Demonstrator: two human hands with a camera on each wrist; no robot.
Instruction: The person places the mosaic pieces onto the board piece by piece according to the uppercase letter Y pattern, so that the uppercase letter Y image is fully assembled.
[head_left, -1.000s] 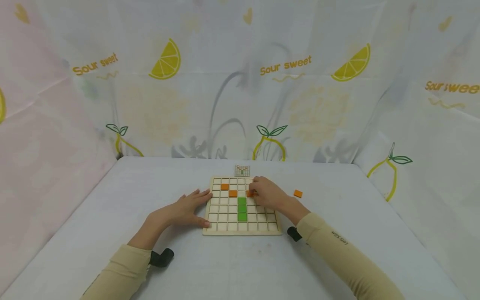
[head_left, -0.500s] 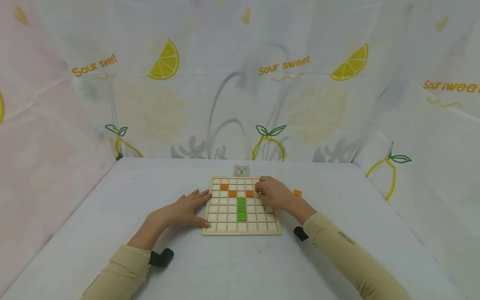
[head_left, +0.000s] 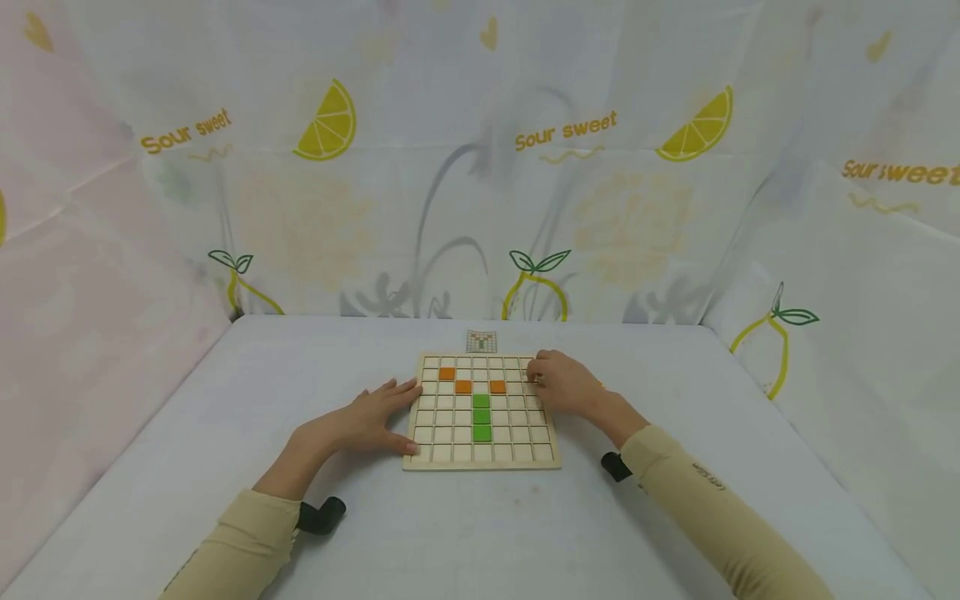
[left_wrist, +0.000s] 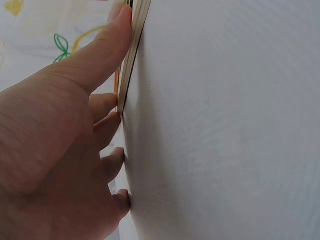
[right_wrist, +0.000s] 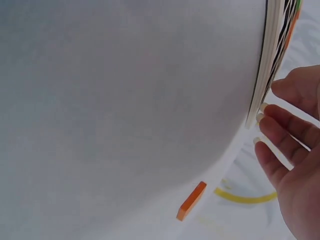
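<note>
A wooden grid board (head_left: 482, 465) lies flat with pale squares in its cells. Three orange tiles, one of them the right-hand orange tile (head_left: 498, 387), sit in its upper part. Below them, three green tiles (head_left: 482, 417) form a column. My left hand (head_left: 369, 421) rests along the board's left edge with fingers spread, thumb near the lower corner. At the upper right edge is my right hand (head_left: 562, 383), fingers loosely bent; in the right wrist view nothing shows between thumb and fingertips. One loose orange tile (right_wrist: 191, 201) lies on the table, almost hidden behind this hand in the head view.
A small pattern card (head_left: 482, 341) lies just beyond the board's far edge. The table (head_left: 337, 350) has a white cover, and printed cloth (head_left: 420, 208) hangs around its back and sides. A dark wrist device (head_left: 322, 516) is strapped on each arm.
My right hand has drawn back rightward from the right-hand orange tile, leaving it in its cell, and now covers most of the loose orange tile. The left hand stays put.
</note>
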